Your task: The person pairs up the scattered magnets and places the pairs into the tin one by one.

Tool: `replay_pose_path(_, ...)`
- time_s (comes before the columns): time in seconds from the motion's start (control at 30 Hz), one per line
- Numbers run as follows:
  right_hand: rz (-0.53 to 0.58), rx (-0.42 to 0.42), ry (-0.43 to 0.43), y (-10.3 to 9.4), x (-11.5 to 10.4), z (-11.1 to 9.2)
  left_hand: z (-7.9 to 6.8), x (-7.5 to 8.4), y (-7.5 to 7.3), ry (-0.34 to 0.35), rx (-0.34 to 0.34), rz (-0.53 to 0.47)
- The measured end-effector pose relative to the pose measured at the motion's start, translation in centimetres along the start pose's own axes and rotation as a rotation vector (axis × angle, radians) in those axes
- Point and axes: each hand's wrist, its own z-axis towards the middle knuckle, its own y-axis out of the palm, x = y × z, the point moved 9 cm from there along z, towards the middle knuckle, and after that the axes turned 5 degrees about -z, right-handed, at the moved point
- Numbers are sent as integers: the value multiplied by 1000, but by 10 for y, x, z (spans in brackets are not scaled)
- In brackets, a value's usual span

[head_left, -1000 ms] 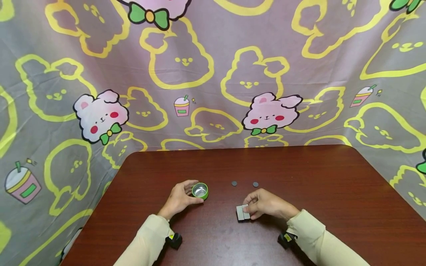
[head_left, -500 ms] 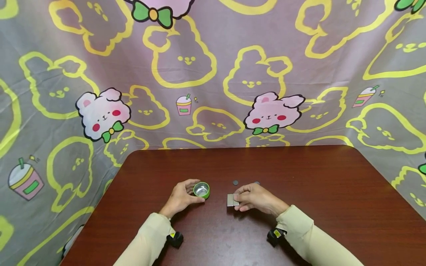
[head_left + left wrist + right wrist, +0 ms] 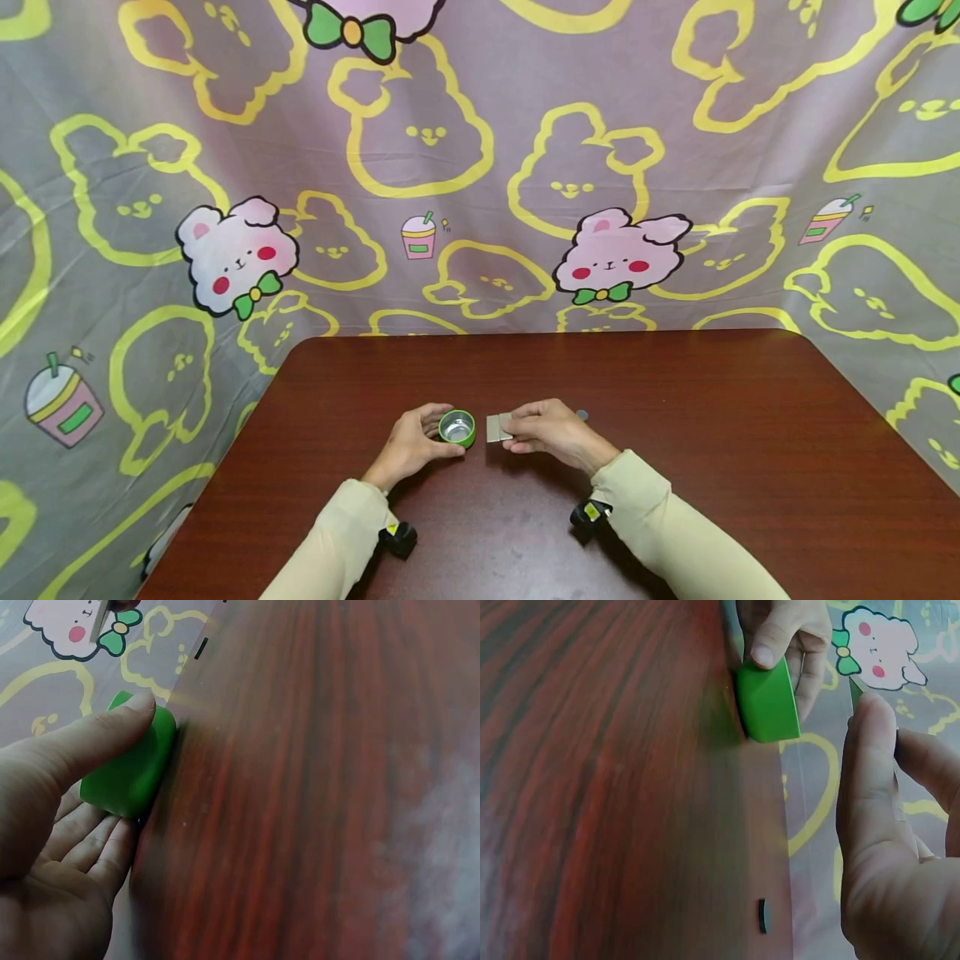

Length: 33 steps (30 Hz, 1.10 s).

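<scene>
On the table's left side my left hand [image 3: 408, 443] holds a small green bowl [image 3: 131, 776] with a shiny metal inside. The thumb lies on one side of its wall and the fingers on the other; the bowl stands upright with its mouth up. Just right of it in the head view, my right hand [image 3: 558, 433] pinches a flat silver-grey rectangular piece [image 3: 493, 428] with a seam across it. A narrow gap separates the piece from the bowl. The right wrist view shows the piece almost edge-on, mostly hidden by the thumb.
A dark grey disc [image 3: 582, 415] lies on the brown table [image 3: 675, 500] behind the right hand. Past the table's far edge hangs a cartoon-patterned cloth [image 3: 487, 167]. Each wrist bears a small black camera.
My right hand has carried the grey piece left and away from me, up beside the bowl. The right hand now hides one of the two discs. The left hand keeps its hold.
</scene>
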Motion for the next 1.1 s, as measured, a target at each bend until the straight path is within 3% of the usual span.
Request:
replay_pose_path(0.5, 59, 29, 24, 19, 1, 21, 0, 0, 2, -12, -13, -35)
replay_pose_path(0.77, 61, 62, 44, 28, -1, 32, -11, 32, 1, -5, -43, -37)
replay_pose_path(0.83, 61, 70, 52, 29, -1, 34, -11, 34, 1, -13, -42, -38)
replay_pose_path(1.1, 61, 88, 59, 32, 2, 40, -6, 16, 1, -6, -15, -34)
